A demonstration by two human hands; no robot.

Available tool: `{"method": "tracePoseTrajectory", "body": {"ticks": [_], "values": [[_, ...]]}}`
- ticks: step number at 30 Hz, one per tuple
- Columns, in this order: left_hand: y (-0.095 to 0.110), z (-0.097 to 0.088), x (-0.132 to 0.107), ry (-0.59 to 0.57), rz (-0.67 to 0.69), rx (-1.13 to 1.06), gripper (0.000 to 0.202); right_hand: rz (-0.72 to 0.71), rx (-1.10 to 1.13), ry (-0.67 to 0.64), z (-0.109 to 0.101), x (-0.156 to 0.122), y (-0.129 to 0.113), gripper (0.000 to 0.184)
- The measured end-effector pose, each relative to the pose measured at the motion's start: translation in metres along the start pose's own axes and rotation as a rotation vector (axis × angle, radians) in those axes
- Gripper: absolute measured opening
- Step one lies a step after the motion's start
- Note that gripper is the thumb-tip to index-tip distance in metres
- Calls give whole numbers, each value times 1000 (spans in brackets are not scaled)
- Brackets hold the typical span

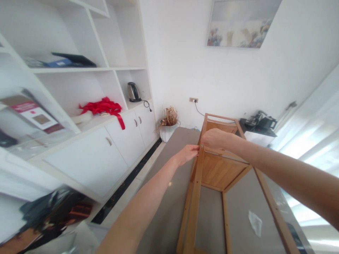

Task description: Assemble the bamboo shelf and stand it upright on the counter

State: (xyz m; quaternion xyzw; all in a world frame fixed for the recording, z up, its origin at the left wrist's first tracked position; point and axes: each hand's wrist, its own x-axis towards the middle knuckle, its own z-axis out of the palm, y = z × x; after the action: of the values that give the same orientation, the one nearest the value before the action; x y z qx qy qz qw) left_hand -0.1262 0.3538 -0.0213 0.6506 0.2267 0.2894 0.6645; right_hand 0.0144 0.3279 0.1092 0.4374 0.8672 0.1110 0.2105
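Note:
A light wooden frame, built of long rails with slatted or panelled wooden sections between them, lies on the grey table. My left hand reaches its left rail from the outside, fingertips gripping the side of the wood. Just across from it, my right hand is closed in a pinch on top of the same rail. Whatever sits between the right fingers is hidden by the hand. Small dark holes dot the rails. A wooden panel spans the frame just below my hands.
The grey table extends left of the frame. A small clear plastic bag lies inside the frame. White shelving with a kettle and red ribbon stands left. A potted dried plant is beyond. Black appliances sit at right.

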Motion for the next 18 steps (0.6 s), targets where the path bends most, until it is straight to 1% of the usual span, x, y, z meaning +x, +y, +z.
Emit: {"method": "tracePoseTrajectory", "body": {"ticks": [4, 8, 10, 13, 16, 18], "values": [[-6, 2, 1, 69, -1, -27, 26, -27, -2, -15, -1, 0, 0, 20], [-6, 5, 2, 104, 1, -45, 31, 18, -20, 15, 3, -6, -9, 21], [-7, 5, 2, 113, 4, -51, 32, 95, -4, 39, 3, -8, -18, 24], [-9, 5, 2, 125, 16, -30, 30, 249, 60, 41, 0, -7, -32, 27], [-9, 6, 2, 147, 13, -7, 27, 412, 177, -16, -5, 0, -39, 26], [-8, 7, 1, 152, 11, -1, 28, 504, 261, -71, -9, 5, -38, 27]]}}
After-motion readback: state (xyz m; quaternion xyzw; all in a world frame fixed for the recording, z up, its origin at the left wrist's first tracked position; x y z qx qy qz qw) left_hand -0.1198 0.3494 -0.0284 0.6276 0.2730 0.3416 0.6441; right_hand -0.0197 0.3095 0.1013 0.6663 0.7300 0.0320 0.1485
